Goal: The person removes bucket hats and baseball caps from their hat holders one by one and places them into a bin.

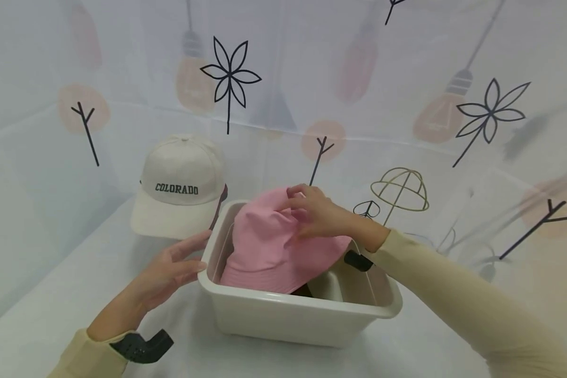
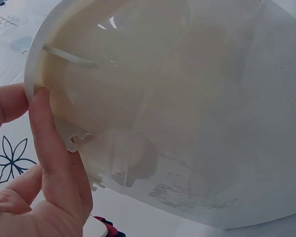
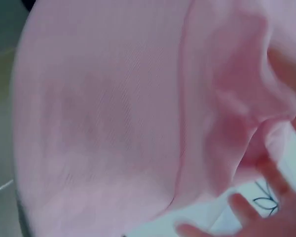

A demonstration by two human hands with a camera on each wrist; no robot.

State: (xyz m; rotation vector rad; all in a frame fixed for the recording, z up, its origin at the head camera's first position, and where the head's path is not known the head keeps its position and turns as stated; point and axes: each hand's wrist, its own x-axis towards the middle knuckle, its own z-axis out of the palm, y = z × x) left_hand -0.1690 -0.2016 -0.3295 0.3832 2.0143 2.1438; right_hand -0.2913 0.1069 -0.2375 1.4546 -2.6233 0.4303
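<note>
A pink bucket hat [image 1: 262, 244] stands partly inside a white plastic tub [image 1: 288, 320], its crown above the rim and its brim lower down. My right hand [image 1: 318, 212] grips the crown, and the cloth creases under the fingers. In the right wrist view the hat's stitched brim [image 3: 103, 108] fills most of the picture. My left hand [image 1: 167, 275] holds the tub's left rim, thumb on one side and fingers on the other. Close up in the left wrist view, fingers [image 2: 44, 133] pinch that rim. A dark item [image 1: 303, 291] shows beneath the hat inside the tub.
Behind the left hand, a cream cap [image 1: 184, 170] lettered COLORADO sits on the white table covering [image 1: 170, 346]. A dark red edge [image 1: 220, 206] shows beside it, next to the tub. A patterned white curtain [image 1: 274, 68] hangs behind.
</note>
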